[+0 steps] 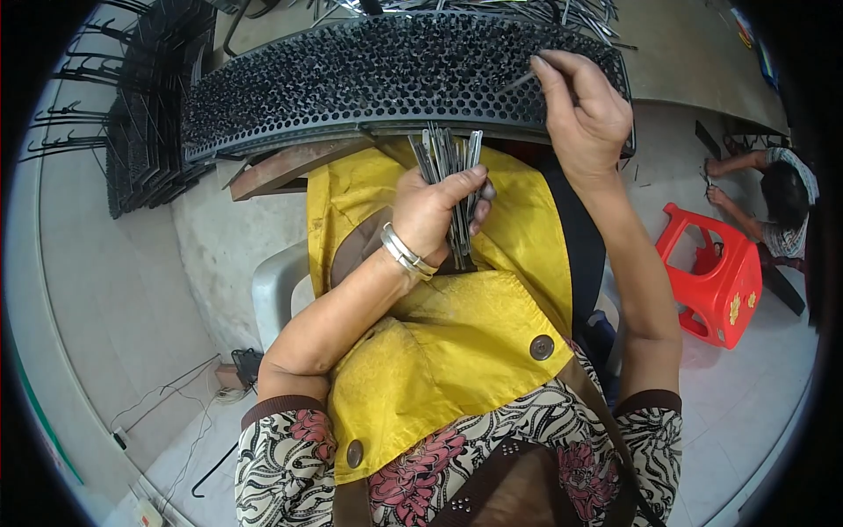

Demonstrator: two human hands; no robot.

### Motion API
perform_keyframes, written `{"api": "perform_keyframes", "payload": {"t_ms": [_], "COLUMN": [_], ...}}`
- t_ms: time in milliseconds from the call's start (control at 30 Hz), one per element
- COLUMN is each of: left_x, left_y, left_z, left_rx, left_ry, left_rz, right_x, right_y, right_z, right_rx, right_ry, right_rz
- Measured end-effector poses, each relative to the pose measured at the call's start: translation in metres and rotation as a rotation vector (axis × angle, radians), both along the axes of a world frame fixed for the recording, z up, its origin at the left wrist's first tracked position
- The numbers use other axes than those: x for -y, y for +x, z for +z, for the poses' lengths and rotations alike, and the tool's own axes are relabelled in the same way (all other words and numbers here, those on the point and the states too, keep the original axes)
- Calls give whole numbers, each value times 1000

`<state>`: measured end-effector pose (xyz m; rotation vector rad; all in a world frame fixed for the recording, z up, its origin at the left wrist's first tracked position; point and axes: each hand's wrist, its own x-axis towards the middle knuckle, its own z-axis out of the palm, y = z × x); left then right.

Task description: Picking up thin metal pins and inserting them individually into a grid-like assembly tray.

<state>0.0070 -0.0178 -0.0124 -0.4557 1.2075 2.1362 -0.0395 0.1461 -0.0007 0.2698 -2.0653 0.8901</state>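
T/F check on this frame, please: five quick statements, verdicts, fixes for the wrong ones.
1. The left hand grips a bundle of thin metal strips. True.
2. Both wrists are bare. False: a bracelet is on the left one.
3. The right hand pinches a single strip near the black perforated rack. True.
4. A white towel covers the lap. False: a yellow apron does.
5. A red stool is on the picture's right side. True.

From my remote station I find the tray (386, 114) ahead, the left hand (423, 211) with a bundle of strips (442, 160) before it, stacked trays (145, 123) leftward, a stool (736, 274) rightward.
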Motion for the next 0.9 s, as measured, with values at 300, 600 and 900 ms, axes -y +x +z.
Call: {"api": "perform_keyframes", "payload": {"t_ms": [300, 600, 900], "left_x": [0, 3, 0], "left_y": [-1, 0, 0], "left_z": [-2, -1, 2], "left_rx": [-8, -24, -73], "left_ry": [21, 19, 26], "left_rz": [8, 8, 25], "right_x": [6, 18, 9], "right_y": [-20, 27, 38], "right_z": [-20, -1, -5], "right_rx": [-46, 722, 898], "right_ry": [471, -385, -697], "right_rz": [196, 347, 374]}}
